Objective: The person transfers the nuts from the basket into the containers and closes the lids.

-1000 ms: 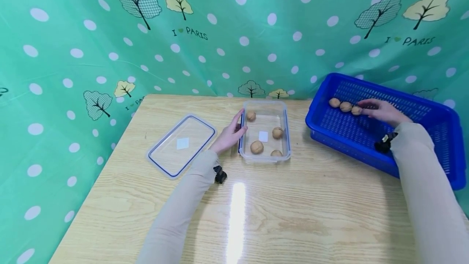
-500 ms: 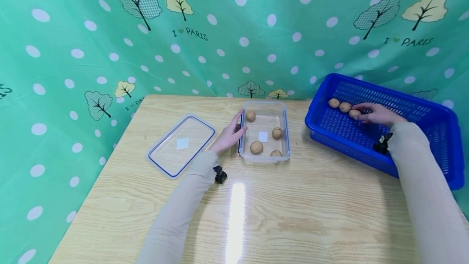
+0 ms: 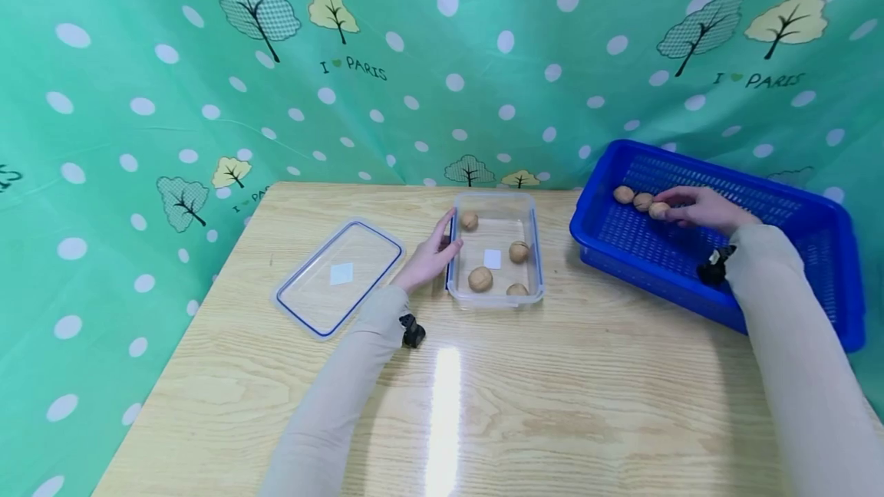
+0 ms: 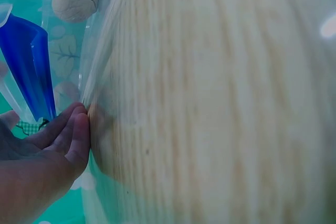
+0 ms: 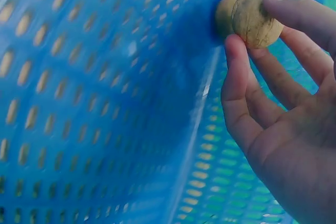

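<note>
My right hand (image 3: 704, 209) reaches into the blue plastic basket (image 3: 663, 301). Its thumb and fingers pinch a walnut (image 5: 257, 18) at the end of a short row, close beside another walnut (image 3: 643, 202), with a third walnut (image 3: 624, 195) farther left. My left hand (image 3: 427, 259) rests against the left side of a clear plastic food container (image 3: 496, 301), fingers spread along its wall. In the left wrist view, its fingertips (image 4: 80, 129) press low by the container's side at the tabletop. Several walnuts (image 3: 480, 279) lie apart inside the container.
A clear lid (image 3: 340, 274) with a blue seal lies on the wooden table (image 3: 539, 405), left of the left hand. A green polka-dot curtain (image 3: 414, 83) hangs behind the table's back edge. The basket's raised rim stands around the right hand.
The right hand and its walnut have shifted slightly left, toward the other two in the row. The left hand stays at the container. The head view has shifted a little.
</note>
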Available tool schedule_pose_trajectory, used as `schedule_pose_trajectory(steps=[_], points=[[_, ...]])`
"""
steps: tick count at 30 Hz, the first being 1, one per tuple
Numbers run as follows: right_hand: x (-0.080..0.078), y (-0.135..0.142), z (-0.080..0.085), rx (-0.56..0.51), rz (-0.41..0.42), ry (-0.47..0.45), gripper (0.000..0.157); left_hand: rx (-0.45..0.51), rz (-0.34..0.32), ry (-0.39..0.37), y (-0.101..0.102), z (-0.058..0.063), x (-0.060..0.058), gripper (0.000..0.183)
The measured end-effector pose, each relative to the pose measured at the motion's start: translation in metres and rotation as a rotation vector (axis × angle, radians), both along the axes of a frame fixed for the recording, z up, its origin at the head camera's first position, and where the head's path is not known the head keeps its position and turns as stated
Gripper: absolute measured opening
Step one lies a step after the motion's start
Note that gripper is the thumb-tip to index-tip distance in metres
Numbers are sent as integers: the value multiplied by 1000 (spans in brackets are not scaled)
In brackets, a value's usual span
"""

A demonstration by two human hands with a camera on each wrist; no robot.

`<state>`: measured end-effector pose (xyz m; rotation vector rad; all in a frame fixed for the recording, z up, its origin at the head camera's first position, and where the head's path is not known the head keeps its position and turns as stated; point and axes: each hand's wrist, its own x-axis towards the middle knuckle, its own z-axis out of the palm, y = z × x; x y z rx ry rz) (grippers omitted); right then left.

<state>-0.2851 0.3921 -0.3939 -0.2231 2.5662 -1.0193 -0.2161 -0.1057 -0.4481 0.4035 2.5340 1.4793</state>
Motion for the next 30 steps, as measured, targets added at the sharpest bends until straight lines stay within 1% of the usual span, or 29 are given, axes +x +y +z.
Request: schedule_pose_trajectory(steps=[5,9,15,19,23,25,30], points=[[0,-7,14,-34,-4,51,54,1,1,12,-1,0,-1,66],[1,-14,27,-56,-8,73,55,4,4,14,-1,1,-1,67],[5,-24,43,-67,-4,90,55,26,11,-8,0,2,-2,66],[8,-28,53,-92,-1,96,54,31,16,-10,1,6,-3,66],[14,-34,60,-91,7,105,54,22,6,8,1,6,-2,66],[18,-37,63,-97,15,105,54,13,1,14,0,4,-2,66],[22,-47,68,-115,42,109,51,12,-2,2,-2,1,1,66]])
